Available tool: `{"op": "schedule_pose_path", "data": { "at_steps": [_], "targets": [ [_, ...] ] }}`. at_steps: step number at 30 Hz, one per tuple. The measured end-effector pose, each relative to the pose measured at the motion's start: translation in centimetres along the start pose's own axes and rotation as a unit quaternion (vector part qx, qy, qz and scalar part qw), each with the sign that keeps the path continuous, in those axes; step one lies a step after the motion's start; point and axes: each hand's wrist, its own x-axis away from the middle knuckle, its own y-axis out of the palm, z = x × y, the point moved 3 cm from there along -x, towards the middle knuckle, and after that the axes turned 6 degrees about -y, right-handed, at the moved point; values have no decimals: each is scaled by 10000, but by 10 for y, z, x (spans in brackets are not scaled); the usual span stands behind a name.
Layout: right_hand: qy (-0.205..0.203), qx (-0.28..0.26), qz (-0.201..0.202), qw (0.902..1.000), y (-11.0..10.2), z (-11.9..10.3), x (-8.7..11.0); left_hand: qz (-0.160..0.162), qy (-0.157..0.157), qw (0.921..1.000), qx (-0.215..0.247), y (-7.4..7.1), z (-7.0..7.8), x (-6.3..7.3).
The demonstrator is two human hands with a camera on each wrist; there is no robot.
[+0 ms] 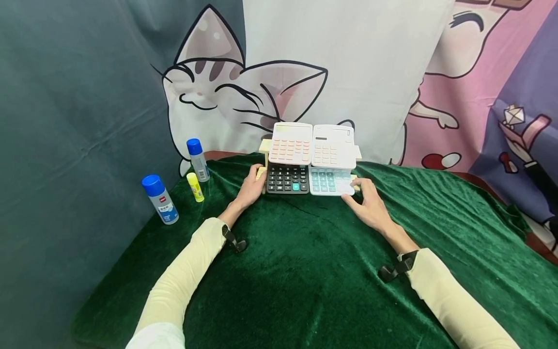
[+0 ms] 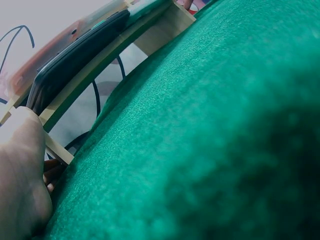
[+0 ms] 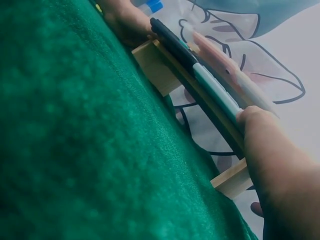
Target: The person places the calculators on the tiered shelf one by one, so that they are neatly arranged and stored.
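A two-tier light wooden stand (image 2: 84, 87) bears calculators on both tiers. On the upper tier lie a pink-keyed white calculator (image 1: 291, 143) and a plain white calculator (image 1: 333, 146). Below them are a black calculator (image 1: 287, 179) and a pale blue calculator (image 1: 330, 181). My left hand (image 1: 253, 186) grips the stand's left end, its thumb in front and fingers partly hidden behind the leg. At the other end, my right hand (image 1: 369, 203) holds the stand's right side, the thumb touching the pale blue calculator's lower right corner. Most of its other fingers are hidden.
On the left stand two clear bottles with blue caps, the nearer bottle (image 1: 163, 203) and the farther bottle (image 1: 199, 165). A yellow glue stick (image 1: 195, 188) is between them. Green velvet cloth (image 1: 287, 276) covers the table, and a cartoon-printed curtain (image 1: 370, 63) hangs behind.
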Motion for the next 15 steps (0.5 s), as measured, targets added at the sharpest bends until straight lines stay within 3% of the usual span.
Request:
{"op": "schedule_pose_path", "data": {
  "at_steps": [15],
  "targets": [
    [-53, -86, 7, 9999, 0, 2, 0, -13, -10, 10000, -23, 0, 0, 1]
  ]
}}
